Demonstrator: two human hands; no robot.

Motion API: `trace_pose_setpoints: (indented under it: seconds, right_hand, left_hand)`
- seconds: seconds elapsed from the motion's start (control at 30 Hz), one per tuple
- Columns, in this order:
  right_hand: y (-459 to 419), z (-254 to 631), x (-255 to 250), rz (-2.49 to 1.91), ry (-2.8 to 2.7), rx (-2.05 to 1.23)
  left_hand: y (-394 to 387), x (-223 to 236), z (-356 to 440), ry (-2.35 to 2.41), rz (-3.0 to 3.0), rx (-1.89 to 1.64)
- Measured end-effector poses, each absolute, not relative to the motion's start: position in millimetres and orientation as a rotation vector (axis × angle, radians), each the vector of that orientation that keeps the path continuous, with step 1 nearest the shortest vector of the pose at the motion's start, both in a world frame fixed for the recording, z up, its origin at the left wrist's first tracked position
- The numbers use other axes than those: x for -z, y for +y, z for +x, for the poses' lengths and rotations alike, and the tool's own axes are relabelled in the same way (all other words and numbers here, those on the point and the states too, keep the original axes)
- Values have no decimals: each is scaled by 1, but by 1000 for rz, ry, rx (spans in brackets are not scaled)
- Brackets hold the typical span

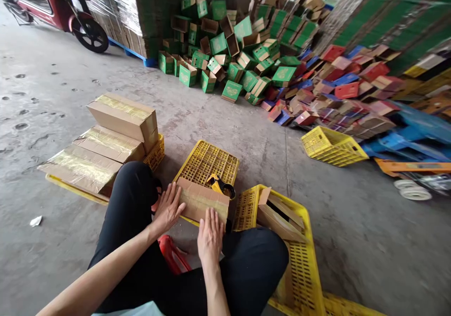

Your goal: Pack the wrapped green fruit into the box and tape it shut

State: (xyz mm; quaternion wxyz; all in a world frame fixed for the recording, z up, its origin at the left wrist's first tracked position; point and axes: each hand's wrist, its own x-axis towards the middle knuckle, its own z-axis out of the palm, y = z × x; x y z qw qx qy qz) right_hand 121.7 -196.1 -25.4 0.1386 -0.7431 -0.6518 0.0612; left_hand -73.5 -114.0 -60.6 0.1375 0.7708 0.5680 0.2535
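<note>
Between my knees a small brown cardboard box [199, 197] lies on an upturned yellow plastic crate [211, 158], with clear tape along its top. My left hand [169, 208] rests flat at the box's left end, fingers stretched out. Flat on its near right part lies my right hand [210, 234], fingers extended. Just behind the box, a yellow and black tape dispenser [220, 184] sits on the crate. To my right, a yellow crate [306, 255] holds a cardboard box with raised flaps [282, 217]. On my left, several taped boxes [84, 165] are stacked on a yellow crate.
Another yellow crate [331, 147] stands on the floor at right, near a blue pallet jack [412, 133]. Green boxes [230, 90] and red and blue boxes [347, 90] are heaped behind. A red scooter [66, 11] stands back left, beside wrapped pallet stacks.
</note>
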Motion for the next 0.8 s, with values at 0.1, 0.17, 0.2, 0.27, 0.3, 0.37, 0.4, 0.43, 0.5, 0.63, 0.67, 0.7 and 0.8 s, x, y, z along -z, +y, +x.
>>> trace_pose_setpoints:
  seconds: [0.1,0.17,0.2,0.27,0.3,0.37,0.4,0.43,0.5,0.63,0.67,0.7,0.8]
  right_hand:
    - [-209,145,36,-2247,-1758,-114]
    - [-212,150,43,-2235,-1713,-84]
    - [-212,151,46,-2213,-1701,-68]
    - [-212,150,53,-2155,-1686,-32]
    - [-211,149,55,-2128,-1678,-11]
    - [-210,149,60,-2084,-1660,29]
    - [-210,149,62,-2067,-1653,43]
    - [-211,150,63,-2053,-1647,52]
    - [-211,150,65,-2036,-1637,60]
    - [-211,151,63,-2029,-1620,86]
    - [-211,151,61,-2026,-1622,94]
    - [-211,151,59,-2023,-1626,100]
    - [-210,151,50,-2028,-1629,120]
  left_hand:
    - [-118,55,-68,1567,2484,-673]
    - [-121,52,-60,1513,2566,-655]
    - [-123,50,-54,1487,2592,-645]
    - [-127,48,-39,1427,2629,-621]
    - [-128,46,-31,1391,2643,-606]
    - [-131,44,-12,1312,2660,-576]
    - [-131,43,-3,1270,2666,-561]
    - [-130,41,6,1224,2669,-545]
    - [-126,39,22,1123,2674,-512]
    - [-112,36,42,987,2671,-474]
    - [-109,35,43,969,2672,-472]
    - [-106,34,43,951,2676,-471]
    - [-102,33,31,900,2702,-475]
